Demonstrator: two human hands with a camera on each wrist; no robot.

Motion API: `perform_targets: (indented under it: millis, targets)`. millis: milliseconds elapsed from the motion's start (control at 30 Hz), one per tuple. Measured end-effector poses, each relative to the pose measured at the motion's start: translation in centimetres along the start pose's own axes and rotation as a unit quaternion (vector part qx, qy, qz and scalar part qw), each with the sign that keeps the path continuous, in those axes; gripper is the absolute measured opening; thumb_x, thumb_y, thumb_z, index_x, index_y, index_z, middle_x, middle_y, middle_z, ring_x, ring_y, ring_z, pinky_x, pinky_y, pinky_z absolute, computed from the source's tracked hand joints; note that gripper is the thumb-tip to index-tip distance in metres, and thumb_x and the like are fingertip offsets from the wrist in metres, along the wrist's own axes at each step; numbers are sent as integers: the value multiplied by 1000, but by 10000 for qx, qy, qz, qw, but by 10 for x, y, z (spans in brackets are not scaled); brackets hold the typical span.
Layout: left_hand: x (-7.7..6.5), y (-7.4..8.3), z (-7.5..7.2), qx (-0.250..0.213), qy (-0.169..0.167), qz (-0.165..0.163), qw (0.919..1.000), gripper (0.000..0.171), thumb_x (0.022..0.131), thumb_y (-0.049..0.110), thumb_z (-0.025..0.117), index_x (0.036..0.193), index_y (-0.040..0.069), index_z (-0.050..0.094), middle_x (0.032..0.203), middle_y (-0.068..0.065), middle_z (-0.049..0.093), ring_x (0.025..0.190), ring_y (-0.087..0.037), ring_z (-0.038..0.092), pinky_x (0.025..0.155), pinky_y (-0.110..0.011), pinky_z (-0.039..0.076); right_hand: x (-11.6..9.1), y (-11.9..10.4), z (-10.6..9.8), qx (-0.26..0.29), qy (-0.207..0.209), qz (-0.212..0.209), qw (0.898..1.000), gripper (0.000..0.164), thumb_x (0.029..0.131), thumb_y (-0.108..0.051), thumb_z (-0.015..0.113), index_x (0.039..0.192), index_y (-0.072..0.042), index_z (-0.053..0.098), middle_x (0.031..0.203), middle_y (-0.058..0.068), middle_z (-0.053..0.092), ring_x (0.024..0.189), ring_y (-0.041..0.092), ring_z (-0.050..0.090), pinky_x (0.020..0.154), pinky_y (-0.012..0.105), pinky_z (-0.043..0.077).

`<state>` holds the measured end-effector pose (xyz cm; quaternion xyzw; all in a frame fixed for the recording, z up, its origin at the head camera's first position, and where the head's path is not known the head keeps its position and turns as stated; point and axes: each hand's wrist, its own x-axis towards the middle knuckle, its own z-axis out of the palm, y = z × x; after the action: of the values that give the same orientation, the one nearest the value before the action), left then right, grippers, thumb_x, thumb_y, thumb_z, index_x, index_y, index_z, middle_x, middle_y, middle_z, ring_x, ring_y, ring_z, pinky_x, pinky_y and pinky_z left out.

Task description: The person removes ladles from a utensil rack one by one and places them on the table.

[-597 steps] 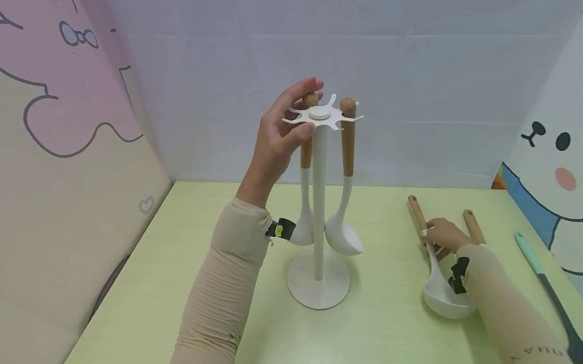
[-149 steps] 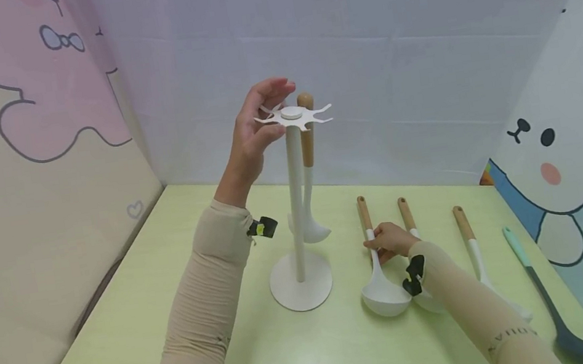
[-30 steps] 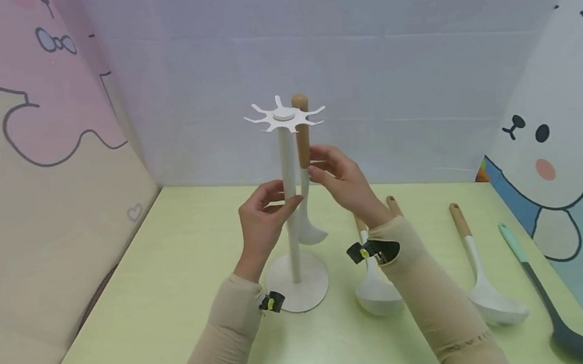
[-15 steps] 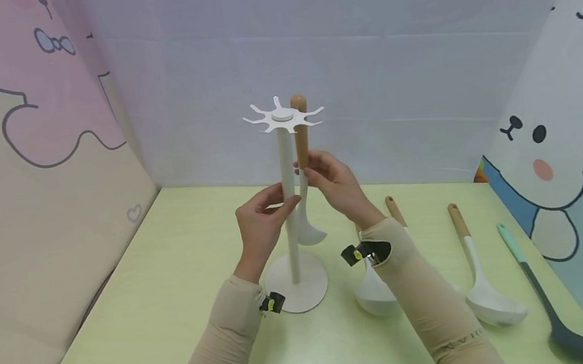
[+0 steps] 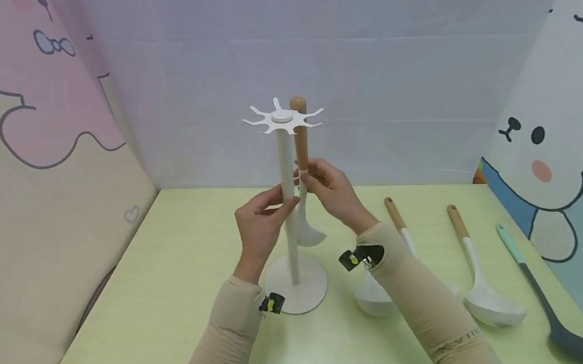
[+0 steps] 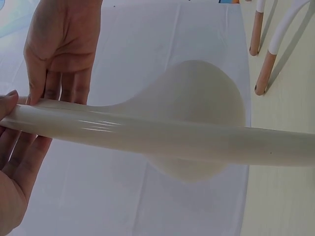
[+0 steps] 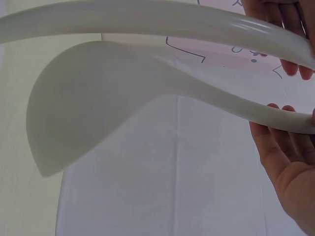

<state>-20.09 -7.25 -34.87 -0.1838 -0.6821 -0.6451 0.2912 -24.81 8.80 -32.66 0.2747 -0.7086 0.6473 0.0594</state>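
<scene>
A white stand with a post [image 5: 285, 164], a round base [image 5: 312, 291] and a top ring of hooks [image 5: 282, 117] is upright on the table. One ladle [image 5: 301, 143] with a wooden handle hangs from a hook. My left hand [image 5: 260, 220] grips the post about halfway up. Beside it, my right hand [image 5: 333, 191] pinches the ladle's white shaft just below the wood. The right wrist view shows the ladle's bowl [image 7: 88, 108] hanging beyond the post [image 7: 147, 19], fingers [image 7: 268, 132] curled under the shaft. The bowl [image 6: 197, 93] sits behind the post in the left wrist view.
On the table to the right lie a white ladle [image 5: 374, 298] partly under my right forearm, a wooden-handled utensil [image 5: 395, 214], another white utensil [image 5: 493, 306] and a dark one with a mint handle [image 5: 531, 279]. Printed cloth walls surround the table's back and sides.
Twenty seconds ago two utensils hung on the stand; now one does. Since five seconds ago my left hand came down the post and my right left a table ladle for the hanging one, then slid slightly lower.
</scene>
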Motion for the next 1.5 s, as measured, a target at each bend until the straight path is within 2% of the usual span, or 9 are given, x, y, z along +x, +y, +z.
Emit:
perform_targets:
  millis: [433, 700, 1000, 1167, 1500]
  targets:
    - [1, -3, -2, -123, -55, 96, 9999, 33, 78, -5, 79, 110, -8, 72, 99, -22, 73, 84, -19, 73, 69, -32, 59, -3, 2, -2, -60, 119, -108, 9999, 29, 101, -1, 51, 129, 8, 55, 114, 26, 63, 104, 39, 64, 90, 40, 54]
    - [1, -4, -3, -112, -90, 147, 9998, 33, 78, -6, 79, 110, -8, 72, 97, -23, 73, 83, -20, 73, 69, -31, 59, -5, 3, -2, -80, 227, -106, 9997, 29, 101, -1, 52, 128, 8, 56, 112, 26, 64, 99, 33, 66, 88, 38, 55]
    - [4, -3, -6, -187, -253, -51, 9995, 33, 80, -6, 77, 112, -8, 70, 98, -25, 72, 83, -4, 70, 70, -32, 59, -7, 3, -4, -60, 262, -164, 9995, 29, 100, 0, 53, 128, 8, 57, 111, 26, 65, 98, 33, 67, 88, 39, 55]
    - [6, -4, -9, -172, -384, -91, 9991, 34, 80, -6, 77, 113, -8, 70, 98, -24, 72, 83, -5, 69, 70, -32, 59, -9, 1, -5, -60, 288, -209, 9993, 28, 99, 2, 53, 127, 8, 57, 110, 27, 65, 95, 24, 67, 88, 39, 55]
    - [7, -5, -12, -257, -643, -240, 9973, 33, 81, -5, 77, 113, -7, 71, 98, -24, 72, 83, -6, 69, 71, -32, 59, -14, 1, -9, -73, 380, -255, 9989, 25, 99, 2, 55, 122, 10, 58, 108, 30, 64, 90, 16, 68, 86, 38, 56]
